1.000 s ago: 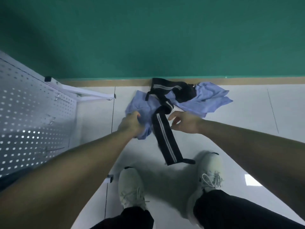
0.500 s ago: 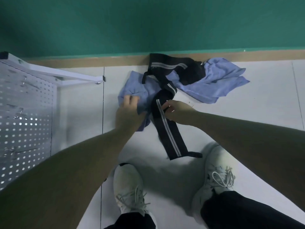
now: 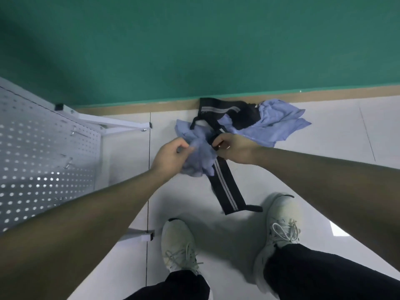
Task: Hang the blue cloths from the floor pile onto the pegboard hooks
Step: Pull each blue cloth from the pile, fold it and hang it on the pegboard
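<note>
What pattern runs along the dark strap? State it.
Two pale stripes run lengthwise along the black strap; the head view shows them.

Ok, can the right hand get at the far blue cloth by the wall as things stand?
Probably not right away: the right hand grips the black strap, which also lies across the far blue cloth. Once it lets go, the floor beyond it looks open.

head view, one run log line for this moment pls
left hand: grips crumpled light blue cloth | right hand: grips black white-striped strap | second blue cloth: on floor | white pegboard: nothing hung
</note>
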Demonstrator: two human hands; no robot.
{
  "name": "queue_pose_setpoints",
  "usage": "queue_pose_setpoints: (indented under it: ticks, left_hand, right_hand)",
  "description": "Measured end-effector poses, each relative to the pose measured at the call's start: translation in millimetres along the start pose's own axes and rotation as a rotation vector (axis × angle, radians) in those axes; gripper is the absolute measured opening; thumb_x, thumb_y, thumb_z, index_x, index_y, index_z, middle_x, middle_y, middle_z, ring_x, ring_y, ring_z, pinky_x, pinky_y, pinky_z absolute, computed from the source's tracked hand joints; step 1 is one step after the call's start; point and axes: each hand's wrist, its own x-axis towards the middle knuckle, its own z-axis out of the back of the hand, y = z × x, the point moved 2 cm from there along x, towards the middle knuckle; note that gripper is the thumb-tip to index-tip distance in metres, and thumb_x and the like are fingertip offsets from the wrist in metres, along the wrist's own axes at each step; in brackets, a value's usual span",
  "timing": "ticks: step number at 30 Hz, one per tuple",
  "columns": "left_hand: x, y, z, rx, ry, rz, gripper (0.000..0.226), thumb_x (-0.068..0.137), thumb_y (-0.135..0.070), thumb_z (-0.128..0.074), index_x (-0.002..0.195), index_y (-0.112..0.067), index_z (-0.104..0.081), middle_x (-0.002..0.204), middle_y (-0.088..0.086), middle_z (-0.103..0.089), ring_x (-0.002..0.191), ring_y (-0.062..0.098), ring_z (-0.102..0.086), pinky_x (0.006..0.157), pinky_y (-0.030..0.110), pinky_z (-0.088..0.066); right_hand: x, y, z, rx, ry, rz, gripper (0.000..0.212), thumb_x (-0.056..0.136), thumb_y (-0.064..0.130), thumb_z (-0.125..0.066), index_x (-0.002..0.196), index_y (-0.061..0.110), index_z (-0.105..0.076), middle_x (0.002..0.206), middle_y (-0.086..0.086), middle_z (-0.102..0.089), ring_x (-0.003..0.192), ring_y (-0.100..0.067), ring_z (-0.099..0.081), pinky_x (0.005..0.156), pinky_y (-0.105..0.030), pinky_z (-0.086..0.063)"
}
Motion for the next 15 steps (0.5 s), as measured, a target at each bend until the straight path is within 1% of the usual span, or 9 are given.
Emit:
queue_pose_setpoints:
  ticks: [4,6,7,8,9,11,12,13,15]
  left_hand:
    - [-32.6,-56.6,31.8,-0.145,-0.034,-0.139,0.019,0.094,-0.019,-0.069,0.076,-0.023,-0.063,0.077,-0.007,-0.068,0.069,0.003,-0.058,0.067,0.019,-0.043]
    - [-48.1,-81.8,47.0,-0.224,-0.051,-0.179,0.022,0.093,-0.014,-0.069,0.075,-0.024,-0.065,0.069,-0.014,-0.066,0.063,-0.002,-0.055,0.069,0.02,-0.045]
    - [-57.4,-95.0,54.3,-0.259,-0.063,-0.204,0.021,0.094,-0.013,-0.068,0.075,-0.024,-0.066,0.067,-0.015,-0.066,0.062,-0.002,-0.055,0.07,0.021,-0.046]
    - [-66.8,-107.5,61.1,-0.27,-0.066,-0.227,0.021,0.094,-0.012,-0.068,0.077,-0.024,-0.068,0.068,-0.016,-0.067,0.063,-0.001,-0.056,0.071,0.021,-0.047]
    - [-76.9,-120.4,66.9,-0.281,-0.067,-0.252,0.021,0.094,-0.012,-0.067,0.078,-0.024,-0.069,0.069,-0.017,-0.068,0.064,-0.002,-0.057,0.071,0.02,-0.047]
    - [-97.4,-145.5,78.3,-0.284,-0.059,-0.296,0.021,0.095,-0.012,-0.066,0.079,-0.024,-0.07,0.07,-0.017,-0.07,0.063,-0.002,-0.058,0.07,0.017,-0.047]
    - [-106.9,-156.6,83.7,-0.273,-0.059,-0.31,0.021,0.096,-0.012,-0.065,0.079,-0.023,-0.069,0.068,-0.017,-0.069,0.063,-0.002,-0.057,0.069,0.017,-0.048]
    - [-116.4,-167.5,89.2,-0.264,-0.068,-0.325,0.021,0.096,-0.013,-0.064,0.078,-0.023,-0.068,0.066,-0.017,-0.068,0.062,-0.001,-0.057,0.069,0.019,-0.048]
    - [-136.5,-189.0,101.4,-0.268,-0.102,-0.356,0.021,0.098,-0.015,-0.062,0.078,-0.02,-0.065,0.068,-0.013,-0.067,0.063,0.002,-0.056,0.068,0.022,-0.048]
  right_hand:
    - [-34.8,40.9,25.1,0.05,-0.003,0.1,0.042,0.09,0.025,-0.069,0.13,0.027,-0.056,0.119,0.004,-0.063,0.107,-0.019,-0.061,0.096,-0.029,-0.049]
    - [-54.4,57.6,41.7,0.107,-0.063,0.133,0.026,0.091,0.024,-0.071,0.116,0.026,-0.063,0.112,0.006,-0.064,0.103,-0.017,-0.061,0.093,-0.025,-0.049]
    - [-65.4,65.4,50.1,0.123,-0.107,0.15,0.012,0.092,0.021,-0.07,0.101,0.026,-0.064,0.102,0.007,-0.066,0.095,-0.016,-0.062,0.086,-0.022,-0.049]
    - [-77.3,72.8,58.2,0.149,-0.159,0.172,0.013,0.091,0.019,-0.071,0.092,0.027,-0.062,0.094,0.007,-0.066,0.087,-0.017,-0.062,0.079,-0.021,-0.05]
    - [-88.3,79.0,65.2,0.196,-0.204,0.203,0.02,0.09,0.016,-0.072,0.092,0.03,-0.059,0.094,0.006,-0.066,0.084,-0.017,-0.064,0.078,-0.023,-0.052]
    - [-114.8,94.2,78.8,0.342,-0.24,0.284,0.05,0.086,0.006,-0.074,0.113,0.04,-0.048,0.116,0.004,-0.061,0.093,-0.013,-0.068,0.083,-0.029,-0.056]
    - [-129.0,102.2,84.4,0.378,-0.235,0.33,0.065,0.086,0.001,-0.072,0.121,0.047,-0.042,0.124,0.006,-0.054,0.096,-0.009,-0.067,0.082,-0.027,-0.056]
    - [-142.5,110.0,90.1,0.372,-0.238,0.367,0.069,0.086,0.0,-0.071,0.124,0.049,-0.04,0.127,0.008,-0.05,0.098,-0.007,-0.064,0.082,-0.025,-0.054]
    - [-166.5,124.0,103.8,0.246,-0.298,0.399,0.042,0.089,0.009,-0.072,0.115,0.038,-0.056,0.118,0.009,-0.058,0.098,-0.005,-0.06,0.087,-0.025,-0.05]
